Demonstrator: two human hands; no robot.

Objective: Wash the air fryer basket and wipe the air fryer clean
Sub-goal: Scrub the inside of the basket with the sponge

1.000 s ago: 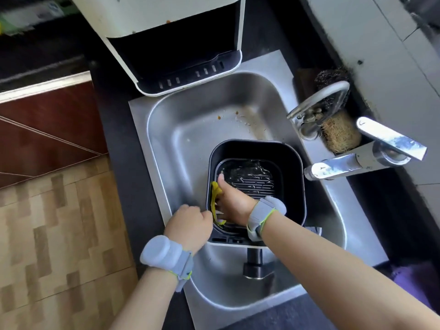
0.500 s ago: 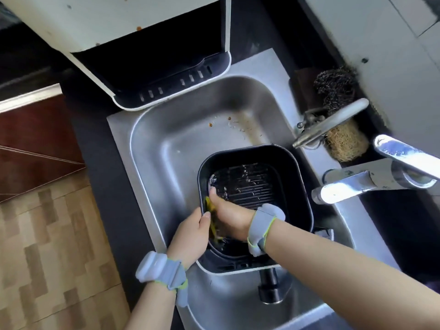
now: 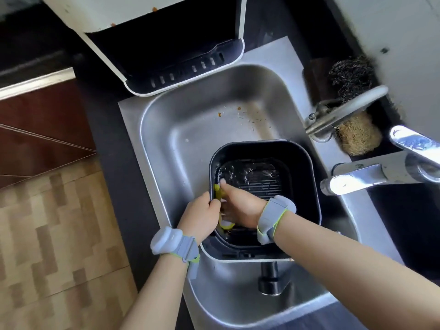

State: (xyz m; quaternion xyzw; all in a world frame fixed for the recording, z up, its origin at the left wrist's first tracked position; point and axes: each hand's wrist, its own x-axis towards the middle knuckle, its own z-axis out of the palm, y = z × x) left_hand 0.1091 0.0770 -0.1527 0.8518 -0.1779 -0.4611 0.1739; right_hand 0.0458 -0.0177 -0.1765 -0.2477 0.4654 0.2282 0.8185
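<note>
Black air fryer basket (image 3: pixel 300 186) upright in sink (image 3: pixel 190 129)

sink (image 3: pixel 166 129): brushed steel, smooth, dull sheen
basket (image 3: pixel 307 186): matt black coating, wet ribbed floor
tap (image 3: pixel 371 176): polished chrome, mirror-bright
air fryer (image 3: pixel 107 17): smooth white plastic, speckled
scourers (image 3: pixel 352 75): coarse wire and fibre
counter (image 3: pixel 107 129): dark, matt
floor (image 3: pixel 47 222): wood-look tiles

A single head-worn wide-angle view looks almost straight down into the steel sink (image 3: pixel 181 129), close enough that both forearms enter from the bottom edge. The sink fills the middle of the frame. Beyond it, at the top edge, stands the air fryer body (image 3: pixel 166 44); the faucet (image 3: pixel 371 175) juts in from its right, and tiled floor (image 3: pixel 54 234) lies to its left.
</note>
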